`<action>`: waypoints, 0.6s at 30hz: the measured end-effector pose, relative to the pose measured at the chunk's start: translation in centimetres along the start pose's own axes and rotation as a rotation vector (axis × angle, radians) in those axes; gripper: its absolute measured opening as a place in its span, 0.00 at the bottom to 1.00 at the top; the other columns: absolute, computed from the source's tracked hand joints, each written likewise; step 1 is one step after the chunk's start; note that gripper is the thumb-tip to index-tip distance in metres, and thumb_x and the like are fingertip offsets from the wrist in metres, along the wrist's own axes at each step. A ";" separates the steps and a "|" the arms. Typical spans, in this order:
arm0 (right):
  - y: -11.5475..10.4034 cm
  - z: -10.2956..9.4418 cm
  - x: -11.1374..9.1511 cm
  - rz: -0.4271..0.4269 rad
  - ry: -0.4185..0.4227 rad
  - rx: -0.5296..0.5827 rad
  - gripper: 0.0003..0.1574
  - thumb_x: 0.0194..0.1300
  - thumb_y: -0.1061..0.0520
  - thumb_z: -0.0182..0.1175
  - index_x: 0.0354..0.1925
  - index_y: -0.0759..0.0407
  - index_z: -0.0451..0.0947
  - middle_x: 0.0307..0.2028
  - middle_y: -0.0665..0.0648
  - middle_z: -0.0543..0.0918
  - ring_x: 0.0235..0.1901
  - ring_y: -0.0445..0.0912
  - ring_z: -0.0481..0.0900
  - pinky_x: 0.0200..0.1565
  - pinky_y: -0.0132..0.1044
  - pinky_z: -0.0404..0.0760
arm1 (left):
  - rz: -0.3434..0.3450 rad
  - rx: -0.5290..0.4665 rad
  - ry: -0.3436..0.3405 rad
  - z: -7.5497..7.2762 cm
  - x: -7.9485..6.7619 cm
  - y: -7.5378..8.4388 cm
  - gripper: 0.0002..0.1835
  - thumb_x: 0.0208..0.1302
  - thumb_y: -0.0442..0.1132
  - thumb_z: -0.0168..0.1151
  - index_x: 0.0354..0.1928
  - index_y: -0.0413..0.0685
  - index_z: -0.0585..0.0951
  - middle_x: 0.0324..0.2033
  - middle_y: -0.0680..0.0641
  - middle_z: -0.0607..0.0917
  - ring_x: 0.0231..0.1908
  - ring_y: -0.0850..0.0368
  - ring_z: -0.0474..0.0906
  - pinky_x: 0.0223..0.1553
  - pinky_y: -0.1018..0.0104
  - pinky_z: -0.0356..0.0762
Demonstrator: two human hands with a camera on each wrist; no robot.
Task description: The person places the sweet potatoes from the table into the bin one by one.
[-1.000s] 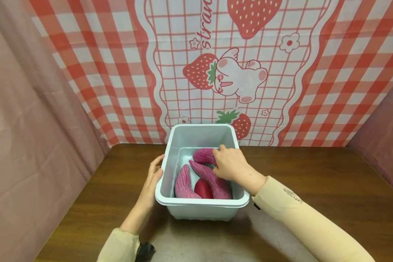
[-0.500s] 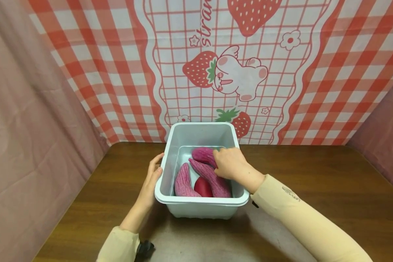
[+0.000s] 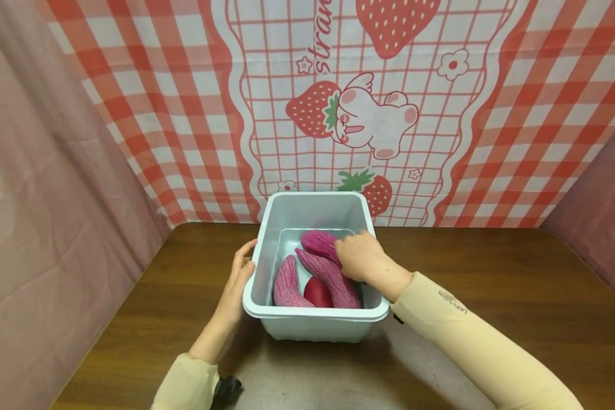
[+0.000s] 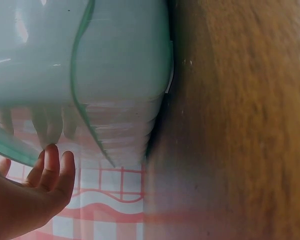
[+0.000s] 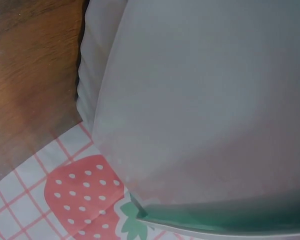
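Observation:
A pale blue-grey plastic bin (image 3: 315, 327) stands on the wooden table. Inside lie three curved, ridged purple vegetables: a far one (image 3: 318, 241), a middle one (image 3: 327, 274) and a left one (image 3: 288, 285). A smooth dark red rounded thing (image 3: 318, 292) sits between the middle and left ones. My right hand (image 3: 363, 257) reaches over the bin's right side, its fingers curled at the right end of the far vegetable, hiding that end. My left hand (image 3: 234, 287) rests against the bin's left side, below the rim, fingers extended; its fingertips (image 4: 51, 152) meet the wall in the left wrist view.
The wooden table (image 3: 471, 267) extends to both sides of the bin. A red-and-white checked cloth (image 3: 184, 114) with strawberry prints hangs right behind it. Pinkish curtains (image 3: 46, 188) hang at left and right. The bin's outer wall (image 5: 190, 100) fills most of the right wrist view.
My right hand has turned slightly, its fingers now more tucked down behind the far vegetable, which has shifted slightly. The left hand and the bin stay in place.

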State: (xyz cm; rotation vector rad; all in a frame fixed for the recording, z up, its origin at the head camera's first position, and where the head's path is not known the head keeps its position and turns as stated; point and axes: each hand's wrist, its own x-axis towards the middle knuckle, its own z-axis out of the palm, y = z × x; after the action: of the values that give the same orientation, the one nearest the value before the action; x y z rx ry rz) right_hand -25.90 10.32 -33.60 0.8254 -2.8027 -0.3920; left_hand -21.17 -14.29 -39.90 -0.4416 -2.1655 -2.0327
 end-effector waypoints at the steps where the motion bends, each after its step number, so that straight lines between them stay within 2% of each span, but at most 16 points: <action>1: 0.0 0.0 0.0 0.000 0.001 0.003 0.10 0.47 0.53 0.63 0.25 0.58 0.78 0.26 0.57 0.81 0.28 0.52 0.78 0.32 0.43 0.72 | 0.000 0.001 0.000 0.0 0.0 0.0 0.24 0.68 0.42 0.35 0.66 0.55 0.56 0.45 0.39 0.66 0.44 0.50 0.66 0.40 0.61 0.70; 5: 0.0 -0.2 0.0 0.000 -0.004 0.014 0.05 0.49 0.57 0.60 0.22 0.56 0.79 0.25 0.56 0.81 0.27 0.51 0.78 0.30 0.43 0.71 | -0.002 -0.001 -0.003 0.0 0.0 -0.1 0.24 0.68 0.42 0.35 0.66 0.55 0.55 0.46 0.39 0.66 0.44 0.50 0.66 0.41 0.60 0.70; 13: -0.1 -0.2 -0.1 0.010 -0.008 0.025 0.10 0.54 0.55 0.57 0.21 0.57 0.79 0.25 0.57 0.81 0.27 0.51 0.78 0.31 0.43 0.72 | -0.004 0.005 0.002 0.0 0.0 -0.1 0.24 0.68 0.43 0.35 0.66 0.56 0.55 0.45 0.39 0.66 0.43 0.51 0.67 0.40 0.60 0.71; 18: 0.0 -0.3 -0.2 0.012 0.037 0.063 0.11 0.56 0.55 0.55 0.24 0.60 0.78 0.26 0.58 0.81 0.29 0.52 0.79 0.31 0.46 0.73 | 0.001 0.007 0.001 -0.1 0.0 -0.1 0.24 0.68 0.43 0.35 0.66 0.55 0.56 0.44 0.39 0.66 0.42 0.50 0.67 0.39 0.60 0.71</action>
State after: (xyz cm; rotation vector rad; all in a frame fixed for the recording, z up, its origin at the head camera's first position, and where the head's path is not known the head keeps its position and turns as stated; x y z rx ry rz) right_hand -25.67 10.32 -33.30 0.8203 -2.7970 -0.2846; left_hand -21.22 -14.35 -39.97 -0.4406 -2.1701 -2.0243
